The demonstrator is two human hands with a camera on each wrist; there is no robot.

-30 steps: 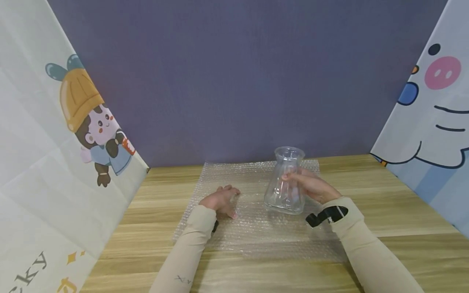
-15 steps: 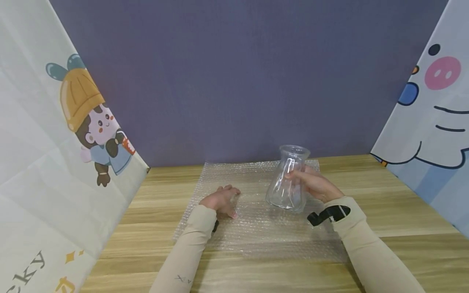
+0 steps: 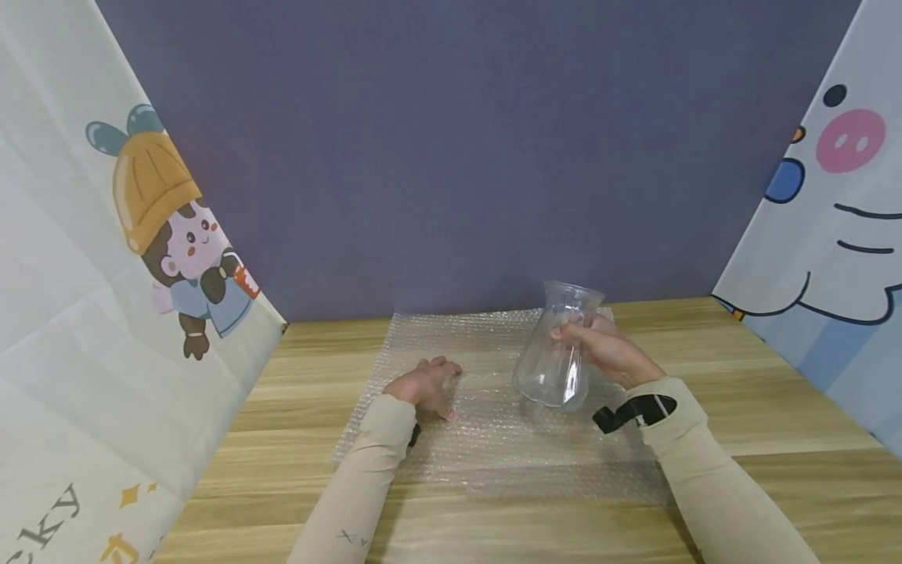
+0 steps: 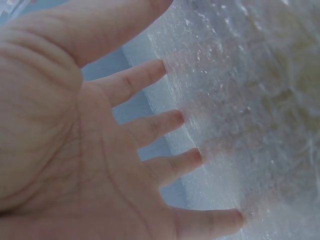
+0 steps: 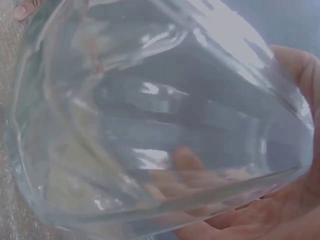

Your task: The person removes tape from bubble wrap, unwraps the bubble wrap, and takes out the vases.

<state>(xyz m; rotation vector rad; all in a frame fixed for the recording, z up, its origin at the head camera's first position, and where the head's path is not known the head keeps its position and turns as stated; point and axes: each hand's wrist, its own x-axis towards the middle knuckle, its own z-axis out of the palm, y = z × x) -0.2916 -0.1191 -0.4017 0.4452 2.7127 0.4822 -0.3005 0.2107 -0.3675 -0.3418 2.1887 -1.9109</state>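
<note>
A clear glass carafe [image 3: 550,368], wide at the base and flared at the mouth, leans a little to the right over the bubble wrap [image 3: 486,439]. My right hand [image 3: 606,350] grips it around the upper body, thumb on the near side; in the right wrist view the fingers [image 5: 187,160] show through the glass [image 5: 150,115]. Whether its base touches the wrap is hard to tell. My left hand [image 3: 426,385] rests on the left part of the wrap, fingers spread. In the left wrist view its fingertips [image 4: 192,156] touch the bubble wrap [image 4: 240,110].
The bubble wrap lies flat on a wood-grain table [image 3: 296,407]. A dark purple-grey panel [image 3: 451,157] stands at the table's back edge. Printed cloth walls rise on the left [image 3: 77,313] and right [image 3: 846,251].
The carafe's mouth has moved to the right, so the carafe now leans more, and my right hand has shifted slightly right with it. My left hand has stayed in place.
</note>
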